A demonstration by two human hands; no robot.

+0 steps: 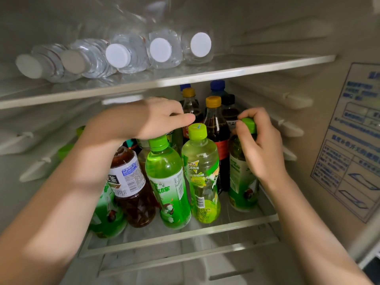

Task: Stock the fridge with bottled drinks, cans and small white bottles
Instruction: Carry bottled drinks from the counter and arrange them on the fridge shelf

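Note:
Both my hands reach into the fridge's lower shelf [185,233], crowded with upright drink bottles. My right hand [261,145] grips the neck and green cap of a green tea bottle [242,182] at the shelf's right. My left hand [162,118] curls over bottle tops behind a green tea bottle [167,182]; what it holds is hidden. Beside that stands a yellow-green iced tea bottle [202,173]. A brown tea bottle [129,182] leans at the left. Cola bottles [216,128] with yellow caps stand behind.
On the upper glass shelf [246,68], several clear water bottles [127,54] lie on their sides with white caps facing me. A blue printed label [353,140] covers the fridge's right wall. Shelf rails line both side walls. Another shelf edge sits below.

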